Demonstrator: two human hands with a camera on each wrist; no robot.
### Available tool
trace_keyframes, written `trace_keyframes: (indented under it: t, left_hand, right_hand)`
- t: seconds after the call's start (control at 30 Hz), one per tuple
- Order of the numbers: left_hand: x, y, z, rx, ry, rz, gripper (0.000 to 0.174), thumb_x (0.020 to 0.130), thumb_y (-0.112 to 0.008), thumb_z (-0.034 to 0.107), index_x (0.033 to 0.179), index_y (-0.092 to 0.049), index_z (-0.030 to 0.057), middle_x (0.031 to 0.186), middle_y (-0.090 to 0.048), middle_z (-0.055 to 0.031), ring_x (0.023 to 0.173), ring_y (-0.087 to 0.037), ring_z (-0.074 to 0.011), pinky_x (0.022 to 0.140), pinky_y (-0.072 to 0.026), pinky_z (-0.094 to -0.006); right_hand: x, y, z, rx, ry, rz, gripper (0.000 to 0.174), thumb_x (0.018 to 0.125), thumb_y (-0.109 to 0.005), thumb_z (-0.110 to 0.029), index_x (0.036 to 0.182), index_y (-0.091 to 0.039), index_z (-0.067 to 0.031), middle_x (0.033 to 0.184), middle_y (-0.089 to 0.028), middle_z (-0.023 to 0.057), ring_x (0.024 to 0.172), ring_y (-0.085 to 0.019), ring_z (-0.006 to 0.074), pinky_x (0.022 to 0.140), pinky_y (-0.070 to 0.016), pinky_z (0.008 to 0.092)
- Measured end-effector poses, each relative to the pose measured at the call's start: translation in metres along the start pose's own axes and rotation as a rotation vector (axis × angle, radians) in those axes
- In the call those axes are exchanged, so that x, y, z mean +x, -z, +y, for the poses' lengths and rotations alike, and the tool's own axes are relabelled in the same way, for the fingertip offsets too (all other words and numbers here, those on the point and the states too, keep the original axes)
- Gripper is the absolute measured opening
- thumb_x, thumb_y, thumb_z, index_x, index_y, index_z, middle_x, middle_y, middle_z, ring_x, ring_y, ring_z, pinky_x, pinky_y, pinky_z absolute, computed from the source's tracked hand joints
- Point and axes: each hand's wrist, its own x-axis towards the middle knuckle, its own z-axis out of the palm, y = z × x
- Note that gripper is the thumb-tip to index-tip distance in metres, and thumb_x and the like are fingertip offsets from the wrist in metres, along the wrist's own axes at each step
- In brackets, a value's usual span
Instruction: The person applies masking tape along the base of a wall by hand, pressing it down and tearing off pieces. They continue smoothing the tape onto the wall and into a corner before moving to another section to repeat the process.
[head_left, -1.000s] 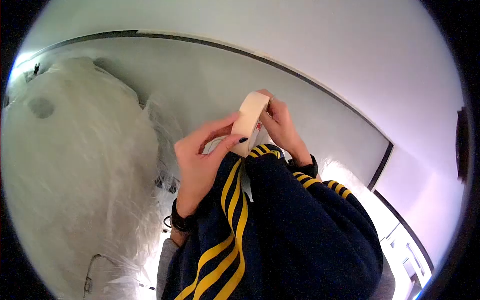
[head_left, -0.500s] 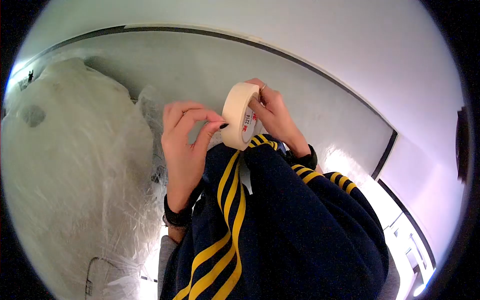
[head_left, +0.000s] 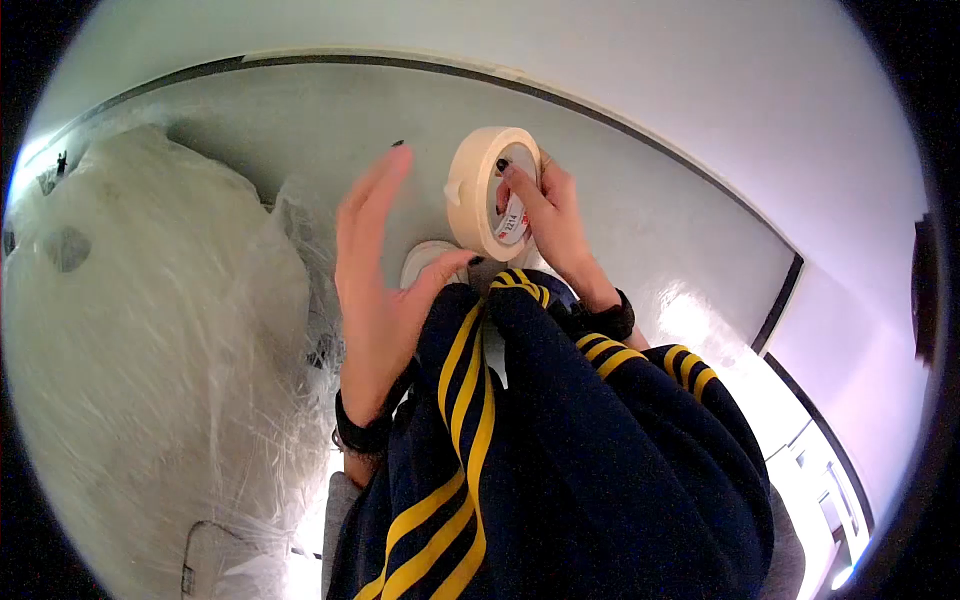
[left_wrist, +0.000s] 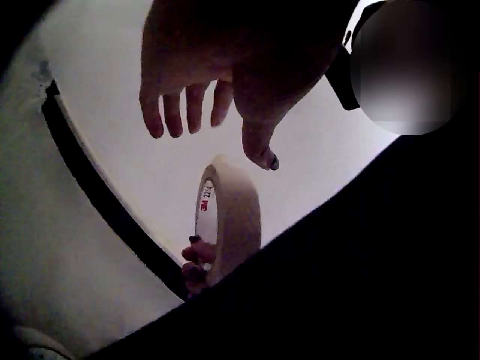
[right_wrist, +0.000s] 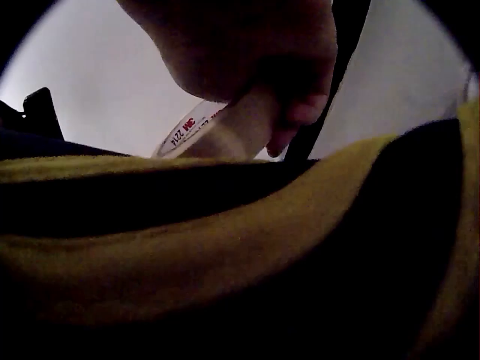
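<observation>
A roll of cream masking tape point(head_left: 475, 195), its core printed 3M 2214, is held up in front of the body. My right hand point(head_left: 555, 215) grips its right side, with the thumb inside the core. A small bit of tape sticks up from the roll's left face. My left hand point(head_left: 375, 290) is spread beside the roll, fingers raised and thumb pointing toward its lower edge. In the left wrist view, the left hand point(left_wrist: 217, 67) hangs apart from the tape roll point(left_wrist: 240, 217). The right wrist view shows the right hand point(right_wrist: 255, 52) around the roll point(right_wrist: 232, 135), partly hidden by a striped sleeve.
Crumpled clear plastic sheeting point(head_left: 150, 350) covers a large bulky shape on the left. A dark strip point(head_left: 560, 100) runs along the foot of the pale wall. A white shoe point(head_left: 425, 262) shows below the left hand. The dark striped jacket point(head_left: 600, 440) fills the lower middle.
My left hand has let go of the tape's surface and opened out to the left. The right hand has raised the roll and turned it so its core faces more toward the head camera.
</observation>
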Motion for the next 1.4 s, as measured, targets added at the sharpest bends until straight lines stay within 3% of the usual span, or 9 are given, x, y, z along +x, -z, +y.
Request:
trace_keyframes:
  t: [0.7,0.93,1.1,1.17,1.23,1.27,1.3,1.37,1.4]
  left_hand:
    - [-0.003,-0.051,-0.064,0.193,-0.058,-0.118,0.017,0.072,-0.067,-0.003,0.087,-0.062,0.0037,0.096,-0.061,-0.0077,0.092,-0.057,-0.0241,0.079,-0.0447,-0.0319]
    - [-0.010,-0.070,-0.050,0.289,-0.548,-0.050,0.017,0.068,-0.065,-0.004,0.083,-0.062,0.0014,0.093,-0.063,-0.0076,0.088,-0.060,-0.0250,0.079,-0.0474,-0.0397]
    - [-0.033,-0.096,-0.013,0.136,-0.629,-0.187,0.018,0.067,-0.065,-0.003,0.084,-0.061,-0.0004,0.093,-0.063,-0.0096,0.087,-0.062,-0.0280,0.077,-0.0513,-0.0422]
    - [-0.016,-0.084,-0.051,0.051,-0.563,-0.158,0.019,0.068,-0.066,-0.004,0.086,-0.062,-0.0005,0.093,-0.063,-0.0103,0.087,-0.062,-0.0290,0.078,-0.0511,-0.0411]
    - [-0.017,-0.084,-0.045,-0.088,-0.345,-0.148,0.020,0.069,-0.067,-0.006,0.087,-0.062,-0.0002,0.092,-0.063,-0.0112,0.085,-0.062,-0.0290,0.077,-0.0508,-0.0381]
    - [-0.016,-0.082,-0.044,-0.081,-0.345,-0.148,0.020,0.069,-0.067,-0.006,0.087,-0.062,-0.0002,0.092,-0.063,-0.0112,0.085,-0.062,-0.0290,0.077,-0.0508,-0.0381]
    - [-0.013,-0.079,-0.042,-0.056,-0.348,-0.146,0.020,0.069,-0.067,-0.007,0.087,-0.062,0.0001,0.092,-0.064,-0.0111,0.084,-0.063,-0.0285,0.076,-0.0507,-0.0369]
    - [-0.010,-0.070,-0.042,-0.034,-0.349,-0.142,0.021,0.069,-0.067,-0.007,0.088,-0.062,0.0004,0.091,-0.064,-0.0111,0.084,-0.063,-0.0279,0.075,-0.0506,-0.0356]
    - [-0.011,-0.071,-0.043,-0.027,-0.357,-0.151,0.021,0.070,-0.067,-0.006,0.089,-0.062,0.0004,0.091,-0.064,-0.0105,0.083,-0.063,-0.0274,0.075,-0.0507,-0.0356]
  right_hand:
    - [0.034,0.036,0.053,-0.090,-0.041,-0.276,0.030,0.090,-0.054,-0.024,0.099,-0.059,0.0042,0.068,-0.061,0.0076,0.062,-0.055,0.0130,0.056,-0.0448,0.0300]
    - [0.034,0.035,0.061,-0.187,-0.193,-0.244,0.034,0.086,-0.057,-0.029,0.079,-0.063,0.0044,0.064,-0.059,0.0110,0.052,-0.055,0.0167,0.048,-0.0440,0.0311]
    - [0.014,0.073,0.073,0.101,-0.362,-0.184,0.040,0.088,-0.055,-0.032,0.091,-0.059,0.0082,0.064,-0.059,0.0075,0.049,-0.058,0.0194,0.040,-0.0439,0.0293]
    - [0.050,0.048,0.098,0.064,-0.322,-0.282,0.043,0.092,-0.051,-0.032,0.105,-0.054,0.0088,0.072,-0.061,0.0067,0.054,-0.059,0.0175,0.046,-0.0463,0.0289]
    - [0.057,0.048,0.110,-0.083,0.216,-0.337,0.047,0.093,-0.049,-0.031,0.116,-0.049,0.0100,0.080,-0.062,0.0052,0.061,-0.060,0.0160,0.052,-0.0480,0.0289]
    - [0.063,0.051,0.117,-0.035,-0.049,-0.305,0.051,0.094,-0.048,-0.030,0.133,-0.040,0.0018,0.087,-0.063,0.0076,0.066,-0.061,0.0150,0.059,-0.0490,0.0277]
    - [0.072,0.061,0.121,-0.031,-0.048,-0.309,0.051,0.094,-0.048,-0.030,0.133,-0.040,0.0018,0.087,-0.063,0.0076,0.066,-0.061,0.0150,0.059,-0.0490,0.0277]
    - [0.084,0.066,0.074,-0.542,0.408,-0.252,0.058,0.091,-0.050,-0.025,0.143,-0.029,-0.0140,0.090,-0.063,0.0146,0.068,-0.064,0.0187,0.060,-0.0521,0.0306]
    - [0.091,0.067,0.065,-0.544,0.406,-0.253,0.058,0.091,-0.050,-0.025,0.143,-0.029,-0.0140,0.090,-0.063,0.0146,0.068,-0.064,0.0187,0.060,-0.0521,0.0306]
